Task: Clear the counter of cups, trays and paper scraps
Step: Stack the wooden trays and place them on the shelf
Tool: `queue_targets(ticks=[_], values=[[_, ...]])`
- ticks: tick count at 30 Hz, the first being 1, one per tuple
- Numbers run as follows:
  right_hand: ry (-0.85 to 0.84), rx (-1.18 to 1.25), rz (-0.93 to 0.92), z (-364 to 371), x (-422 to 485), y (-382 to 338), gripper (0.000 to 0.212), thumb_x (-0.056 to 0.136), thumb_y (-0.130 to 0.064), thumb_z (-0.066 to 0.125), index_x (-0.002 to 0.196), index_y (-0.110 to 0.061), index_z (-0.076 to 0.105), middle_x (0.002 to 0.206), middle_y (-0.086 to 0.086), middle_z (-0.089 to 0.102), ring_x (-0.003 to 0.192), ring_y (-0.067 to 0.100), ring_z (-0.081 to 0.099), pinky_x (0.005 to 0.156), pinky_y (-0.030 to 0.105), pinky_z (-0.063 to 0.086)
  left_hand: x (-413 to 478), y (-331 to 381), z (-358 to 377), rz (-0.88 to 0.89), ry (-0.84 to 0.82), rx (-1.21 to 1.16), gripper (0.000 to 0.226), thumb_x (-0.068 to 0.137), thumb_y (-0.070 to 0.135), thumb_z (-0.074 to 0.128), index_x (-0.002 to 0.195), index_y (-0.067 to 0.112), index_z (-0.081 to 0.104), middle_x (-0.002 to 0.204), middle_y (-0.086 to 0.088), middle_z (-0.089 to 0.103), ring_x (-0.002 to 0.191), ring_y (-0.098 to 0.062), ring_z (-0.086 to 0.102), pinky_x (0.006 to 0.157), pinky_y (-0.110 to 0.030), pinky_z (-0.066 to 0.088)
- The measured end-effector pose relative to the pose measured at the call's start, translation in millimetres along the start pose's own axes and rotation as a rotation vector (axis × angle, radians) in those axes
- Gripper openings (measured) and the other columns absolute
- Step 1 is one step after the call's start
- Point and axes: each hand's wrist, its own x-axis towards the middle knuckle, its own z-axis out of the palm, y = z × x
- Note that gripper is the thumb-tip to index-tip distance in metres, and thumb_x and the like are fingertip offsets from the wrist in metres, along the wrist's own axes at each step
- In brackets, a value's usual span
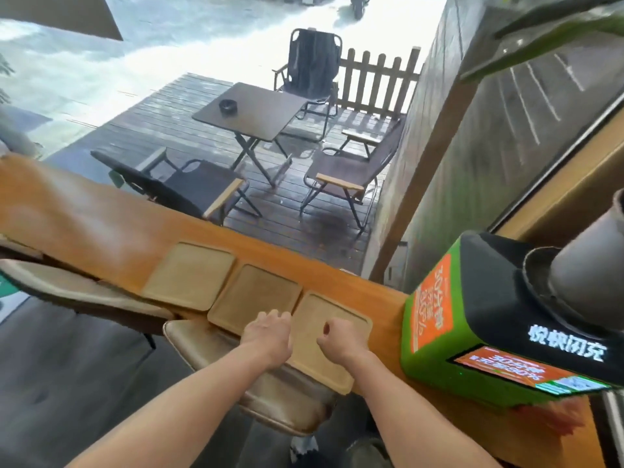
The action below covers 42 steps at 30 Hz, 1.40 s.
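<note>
- Head view: beyond a long orange-brown wooden counter (pixel 111 231) lay a dark slatted deck with a square folding table (pixel 251 111), dark folding chairs and a picket fence (pixel 378 81).
- Three pale square wooden trays lay in a row on the counter, nearly edge to edge: a far tray (pixel 189 275), a middle tray (pixel 251 297) and a near tray (pixel 322 352).
- The near tray's closest corner jutted past the counter's front edge, above a tan padded seat (pixel 270 396).
- The left hand (pixel 268 337) rested knuckles up over the seam between the middle and near trays, fingers bent downward; whether they gripped an edge could not be told.
- The right hand (pixel 339 341) was loosely curled on the near tray's surface, thumb and fingers close together; nothing could be seen in it.
- A green-and-black box with orange panels (pixel 472 319) stood on the counter just right of the near tray, with bare wood between them.
- A grey pot (pixel 587 265) sat on top of the box.
- Left of the far tray the counter ran on bare.
</note>
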Motion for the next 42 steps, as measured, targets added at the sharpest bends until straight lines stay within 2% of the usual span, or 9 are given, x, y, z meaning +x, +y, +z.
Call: queue_targets(ticks=[9,14,18,22,25,32,36,39,42], values=[[-0.091,0.087,0.099,27,71,-49,0.034,0.091,-0.029,0.054,0.123,-0.017,0.059,0.122,0.005,0.064,0.104,0.023,0.061,0.084,0.033,0.050,45,-101,-10,-0.108,-0.116,-0.060,0.027,0.094,0.030,0.043,0.117,0.017,0.049,0.120,-0.008,0.054,0.112,-0.030,0.052,0.088,-0.042,0.049],[-0.116,0.177,0.217,50,105,-88,0.049,0.096,-0.029,0.053,0.141,-0.011,0.047,0.142,0.010,0.052,0.125,0.027,0.053,0.100,0.036,0.045,92,-151,-8,-0.038,-0.179,-0.075,0.029,0.095,0.030,0.045,0.120,0.016,0.048,0.121,-0.009,0.055,0.112,-0.031,0.054,0.092,-0.045,0.049],[-0.056,0.222,0.373,65,118,-117,0.058,0.097,-0.030,0.053,0.149,-0.011,0.035,0.146,0.011,0.047,0.123,0.027,0.054,0.084,0.030,0.047,128,-187,-16,0.023,-0.242,-0.090,0.036,0.095,0.029,0.045,0.129,0.016,0.046,0.125,-0.008,0.054,0.115,-0.031,0.053,0.093,-0.044,0.048],[-0.039,0.251,0.474,77,121,-140,0.072,0.096,-0.033,0.054,0.156,-0.014,0.019,0.159,0.010,0.030,0.141,0.029,0.038,0.107,0.038,0.041,162,-226,-32,0.070,-0.272,-0.114,0.027,0.094,0.028,0.042,0.118,0.016,0.048,0.120,-0.010,0.055,0.108,-0.031,0.055,0.090,-0.043,0.049],[-0.009,0.278,0.535,83,117,-152,0.075,0.096,-0.033,0.054,0.157,-0.016,0.014,0.162,0.009,0.023,0.146,0.029,0.027,0.114,0.041,0.033,180,-249,-39,0.028,-0.286,-0.158,0.025,0.095,0.028,0.042,0.114,0.014,0.050,0.116,-0.010,0.057,0.103,-0.030,0.056,0.084,-0.040,0.050],[0.077,0.391,0.624,84,119,-146,0.081,0.095,-0.034,0.057,0.158,-0.015,0.010,0.165,0.008,0.013,0.150,0.028,0.018,0.118,0.043,0.027,194,-237,-30,-0.016,-0.327,-0.378,0.027,0.093,0.023,0.051,0.118,0.012,0.054,0.114,-0.009,0.061,0.091,-0.022,0.055,0.075,-0.033,0.046],[0.064,0.429,0.611,90,121,-135,0.082,0.095,-0.035,0.057,0.158,-0.016,0.008,0.165,0.007,0.010,0.151,0.027,0.015,0.118,0.042,0.024,187,-219,-15,-0.078,-0.352,-0.463,0.040,0.095,0.022,0.054,0.132,0.008,0.047,0.123,-0.011,0.057,0.099,-0.024,0.055,0.080,-0.033,0.048],[0.083,0.408,0.582,98,124,-129,0.081,0.095,-0.033,0.058,0.158,-0.017,0.009,0.165,0.007,0.011,0.151,0.028,0.013,0.118,0.043,0.023,187,-210,-2,-0.103,-0.323,-0.464,0.045,0.095,0.021,0.053,0.136,0.007,0.042,0.132,-0.013,0.052,0.116,-0.028,0.052,0.093,-0.037,0.046],[0.113,0.354,0.585,104,126,-129,0.080,0.096,-0.031,0.057,0.158,-0.017,0.009,0.165,0.005,0.010,0.151,0.030,0.006,0.119,0.045,0.020,185,-200,7,-0.147,-0.293,-0.431,0.047,0.096,0.021,0.053,0.138,0.006,0.040,0.135,-0.015,0.050,0.122,-0.030,0.049,0.096,-0.039,0.044]])
